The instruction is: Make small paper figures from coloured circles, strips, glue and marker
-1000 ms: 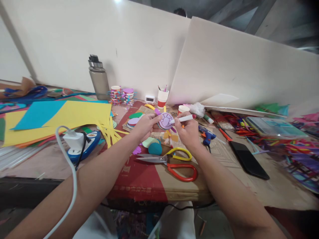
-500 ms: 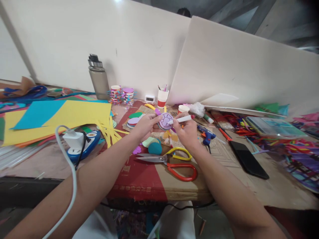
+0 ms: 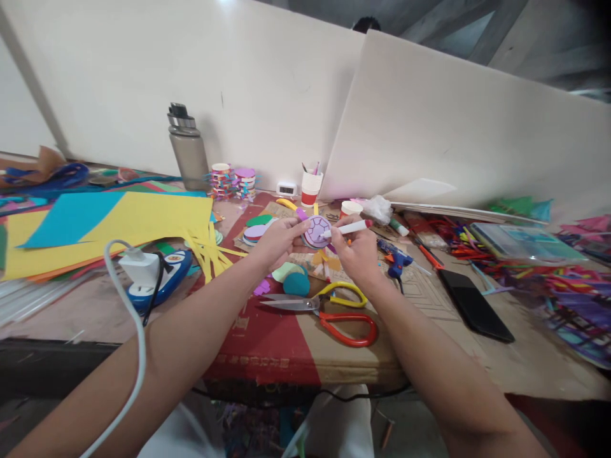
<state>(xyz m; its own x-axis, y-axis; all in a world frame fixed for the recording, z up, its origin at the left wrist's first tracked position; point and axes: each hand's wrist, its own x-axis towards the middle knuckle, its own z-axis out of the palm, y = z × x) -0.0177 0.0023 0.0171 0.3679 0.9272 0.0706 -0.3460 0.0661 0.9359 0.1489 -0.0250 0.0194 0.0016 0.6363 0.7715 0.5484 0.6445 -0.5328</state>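
Note:
Between finger and thumb, my left hand (image 3: 281, 240) grips a round purple paper disc (image 3: 317, 230) by its left side. Dark lines on the disc form a pattern like a turtle shell. A white marker pen (image 3: 351, 229) with a red end is pinched in my right hand (image 3: 357, 249), its tip at the disc's face. Just below lie teal and pale green paper circles (image 3: 296, 284). Nearer to me rest scissors (image 3: 317, 305) with one yellow and one red handle, blades pointing left. To the right of my right hand is a blue glue gun (image 3: 397, 257).
Yellow and blue paper sheets (image 3: 157, 216) and a blue power strip (image 3: 167, 283) lie left. Behind stand a bottle (image 3: 188, 152), decorated paper cups (image 3: 245, 183), a small clock (image 3: 286, 189) and a pen cup (image 3: 311, 189). A phone (image 3: 475, 305) and craft sticks lie right.
My hands, the disc and the marker stay almost in place. Behind the white panel, the top of a person's head has shifted slightly right.

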